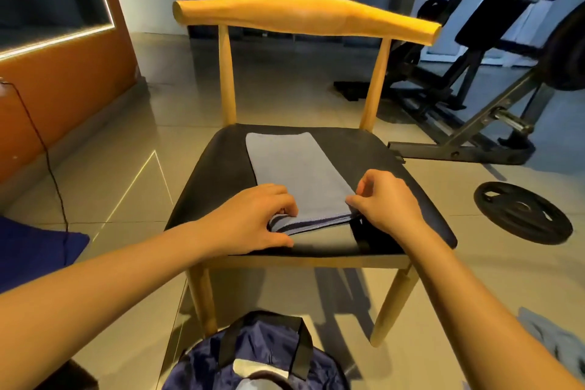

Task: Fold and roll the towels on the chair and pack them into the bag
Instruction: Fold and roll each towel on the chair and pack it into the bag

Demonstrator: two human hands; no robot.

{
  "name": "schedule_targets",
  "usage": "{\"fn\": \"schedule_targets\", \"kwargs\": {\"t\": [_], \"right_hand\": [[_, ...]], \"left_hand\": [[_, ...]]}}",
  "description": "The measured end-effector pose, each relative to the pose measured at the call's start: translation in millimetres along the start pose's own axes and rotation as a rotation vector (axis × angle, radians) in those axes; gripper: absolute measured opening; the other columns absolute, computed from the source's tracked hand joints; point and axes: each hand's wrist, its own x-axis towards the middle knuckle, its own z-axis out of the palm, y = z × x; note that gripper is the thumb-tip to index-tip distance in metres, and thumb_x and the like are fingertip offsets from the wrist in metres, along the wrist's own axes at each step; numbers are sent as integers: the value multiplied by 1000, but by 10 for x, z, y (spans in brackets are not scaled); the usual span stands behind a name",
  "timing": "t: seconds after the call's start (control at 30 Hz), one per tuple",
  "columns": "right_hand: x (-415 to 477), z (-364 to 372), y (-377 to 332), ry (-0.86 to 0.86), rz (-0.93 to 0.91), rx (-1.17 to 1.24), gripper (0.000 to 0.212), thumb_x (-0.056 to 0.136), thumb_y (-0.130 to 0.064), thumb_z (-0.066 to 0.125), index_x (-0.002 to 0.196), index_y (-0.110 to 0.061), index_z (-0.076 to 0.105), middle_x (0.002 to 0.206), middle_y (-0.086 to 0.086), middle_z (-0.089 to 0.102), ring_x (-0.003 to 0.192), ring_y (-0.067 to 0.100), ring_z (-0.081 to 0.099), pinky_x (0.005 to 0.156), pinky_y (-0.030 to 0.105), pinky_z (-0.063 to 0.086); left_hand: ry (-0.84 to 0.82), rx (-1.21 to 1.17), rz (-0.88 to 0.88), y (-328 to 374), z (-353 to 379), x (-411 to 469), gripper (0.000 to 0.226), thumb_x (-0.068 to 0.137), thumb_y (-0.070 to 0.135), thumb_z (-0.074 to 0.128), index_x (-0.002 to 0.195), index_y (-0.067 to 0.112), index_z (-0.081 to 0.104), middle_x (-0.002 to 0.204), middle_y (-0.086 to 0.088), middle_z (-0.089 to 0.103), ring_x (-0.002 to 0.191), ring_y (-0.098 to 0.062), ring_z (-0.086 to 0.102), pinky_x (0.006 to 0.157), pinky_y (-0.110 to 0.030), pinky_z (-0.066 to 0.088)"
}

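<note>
On the chair (395, 168) seat, 2 hands, the left hand (253, 218) and right hand (383, 199), pinch the folded towel's (294, 168) near corners, apparently to start rolling; the bag (253, 355) waits below.

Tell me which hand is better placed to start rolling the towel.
Probably the left hand: it wraps around the lifted near corner of the towel, while the right hand only pinches the other corner.
</note>
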Motion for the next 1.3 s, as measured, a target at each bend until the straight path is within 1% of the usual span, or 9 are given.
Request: {"fn": "schedule_targets", "kwargs": {"t": [0.1,0.23,0.3,0.47,0.67,0.8,0.97,1.17,1.3], "right_hand": [[-148,-20,-64,103,-230,-123,15,90,-36,73,82,-27,65,87,-9,58,77,10,54,55,22,33],[-272,18,-62,-80,-517,-91,11,93,-33,70,96,-25,77,103,-11,60,97,10,56,81,30,51],[-285,60,-27,-119,-559,-127,14,94,-33,70,102,-25,77,110,-11,63,105,10,54,92,35,50],[-278,92,18,-95,-585,-123,22,91,-34,72,111,-27,74,114,-13,61,109,10,53,94,32,48],[-274,153,34,-19,-638,-156,28,92,-37,71,118,-26,72,115,-9,61,107,12,51,90,32,46],[-227,175,52,4,-630,-120,21,96,-38,66,110,-25,73,107,-12,58,101,10,50,85,31,46],[-153,200,61,-46,-601,-82,20,100,-42,58,98,-25,68,96,-12,53,93,8,47,79,27,39],[-95,226,-18,-200,-523,-88,32,104,-43,49,93,-18,66,91,-6,50,91,14,47,82,34,42],[-40,202,-68,-240,-441,-57,43,103,-44,51,80,-10,64,86,1,52,82,20,51,75,39,43]], "left_hand": [[86,7,36,-58,59,-128,38,87,54,67,114,28,69,115,15,62,105,-5,58,90,-22,54],[133,113,109,-68,125,-224,38,91,45,67,123,25,72,128,10,65,118,-5,57,99,-23,50],[144,227,164,-66,133,-228,36,93,43,64,121,24,73,125,6,68,115,-9,61,96,-24,49],[205,398,217,-53,190,-211,34,101,34,48,107,14,75,106,-5,72,95,-22,68,76,-37,60],[299,33,-85,-4,137,-166,23,106,33,46,100,21,64,97,9,60,89,-8,52,82,-32,50],[235,-106,-243,-57,130,-157,23,107,32,42,103,20,61,100,10,55,94,-9,51,86,-28,48],[172,-93,-341,-96,116,-159,27,109,31,35,102,18,58,98,8,52,92,-11,48,87,-30,44],[135,-33,-444,-187,61,-183,37,107,39,39,87,17,61,91,2,50,85,-16,46,78,-31,37],[166,-50,-485,-223,70,-174,36,104,44,47,78,21,59,88,4,51,83,-15,47,77,-28,35]]}}
